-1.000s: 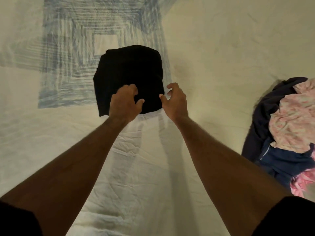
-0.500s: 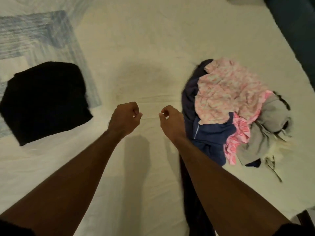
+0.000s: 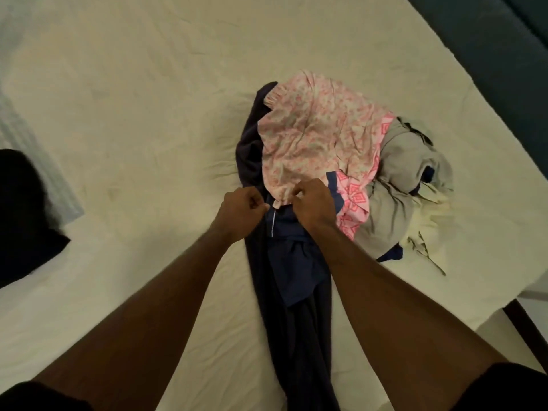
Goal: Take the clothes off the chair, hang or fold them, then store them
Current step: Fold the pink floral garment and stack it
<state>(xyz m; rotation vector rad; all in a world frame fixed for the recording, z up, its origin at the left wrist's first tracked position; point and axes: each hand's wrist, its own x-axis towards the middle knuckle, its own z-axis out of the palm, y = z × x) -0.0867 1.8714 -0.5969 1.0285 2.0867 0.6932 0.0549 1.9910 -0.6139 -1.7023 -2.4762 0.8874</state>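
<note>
On the cream bedsheet point(image 3: 148, 114), the unfolded pile lies right of centre: pink floral garment point(image 3: 308, 137) on top, navy garments point(image 3: 293, 271) beneath, grey garment point(image 3: 406, 179) beside. Your left hand point(image 3: 240, 210) and right hand point(image 3: 314, 207) both curl at the floral hem; whether they actually pinch it is unclear. Folded black garment point(image 3: 20, 215) lies at far left.

I can read no text, label, brand, number or sign on anything before me.
</note>
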